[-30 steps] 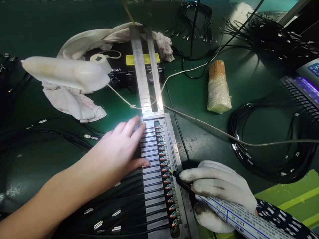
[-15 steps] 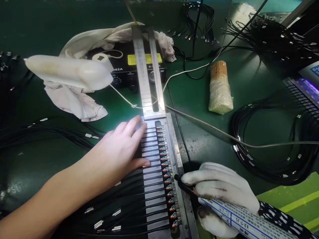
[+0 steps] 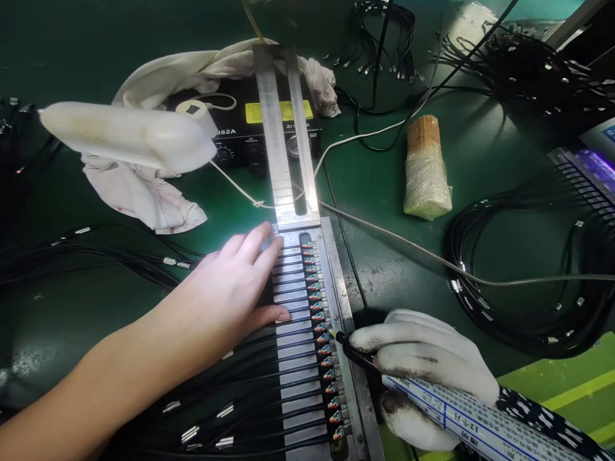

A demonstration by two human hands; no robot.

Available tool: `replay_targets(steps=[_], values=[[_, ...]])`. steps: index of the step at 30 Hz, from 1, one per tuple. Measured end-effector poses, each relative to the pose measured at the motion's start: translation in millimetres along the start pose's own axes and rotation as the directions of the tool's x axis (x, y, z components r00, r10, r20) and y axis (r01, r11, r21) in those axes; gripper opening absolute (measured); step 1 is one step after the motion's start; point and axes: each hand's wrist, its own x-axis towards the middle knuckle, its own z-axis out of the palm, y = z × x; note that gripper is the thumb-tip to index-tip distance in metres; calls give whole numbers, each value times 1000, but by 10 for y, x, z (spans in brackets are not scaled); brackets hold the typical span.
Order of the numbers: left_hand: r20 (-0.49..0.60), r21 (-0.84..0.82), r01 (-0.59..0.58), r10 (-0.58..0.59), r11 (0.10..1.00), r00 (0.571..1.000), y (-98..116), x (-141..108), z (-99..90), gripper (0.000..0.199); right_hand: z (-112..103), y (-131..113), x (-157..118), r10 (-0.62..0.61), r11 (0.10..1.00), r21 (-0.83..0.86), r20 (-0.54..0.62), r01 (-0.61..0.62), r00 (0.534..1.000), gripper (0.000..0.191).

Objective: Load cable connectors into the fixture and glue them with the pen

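Observation:
A long metal fixture (image 3: 295,378) runs up the middle, holding a row of black cables (image 3: 300,369) side by side. Their stripped ends show small coloured wires (image 3: 323,338) joined to connectors in a slot. My bare left hand (image 3: 228,278) rests over the fixture's left edge near its upper end, fingers extended and thumb apart, lying on the cables. In a stained white glove, my right hand (image 3: 427,365) grips a printed white glue tube (image 3: 446,410) with a black nozzle (image 3: 355,355). Its pale tip touches or hovers just over the connectors at mid-row; which, I cannot tell.
Beyond the fixture stands a black dispenser box (image 3: 240,137) with knobs, partly under a white cloth (image 3: 144,192). A white lamp-like object (image 3: 129,134) hangs at left. A plastic-wrapped block (image 3: 426,169) and coiled black cables (image 3: 461,301) lie to the right. Loose cables (image 3: 129,256) spread leftward.
Both hands keep almost the same place. The glue tube's tip has shifted very slightly up the row; the view itself has moved a little.

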Motion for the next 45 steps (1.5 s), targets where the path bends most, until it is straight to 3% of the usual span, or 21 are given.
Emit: replay_targets(steps=[11, 20, 31, 39, 45], values=[[4, -15, -19, 19, 1000, 1000, -10, -21, 1, 89, 12, 22, -2, -8, 1000, 12, -29, 8, 1000, 13], [-22, -41, -45, 44, 998, 999, -34, -19, 10, 88, -123, -137, -89, 39, 999, -31, 143, -35, 989, 29], [-12, -22, -37, 37, 999, 999, -16, -21, -4, 88, -30, -108, -93, 25, 998, -58, 68, -21, 997, 28], [-43, -1, -67, 67, 998, 997, -41, -6, 29, 90, -51, -119, -113, 39, 998, -53, 126, -32, 991, 31], [-62, 10, -74, 74, 997, 995, -68, -15, 66, 90, -24, -119, -129, 45, 999, -23, 57, -44, 997, 22]])
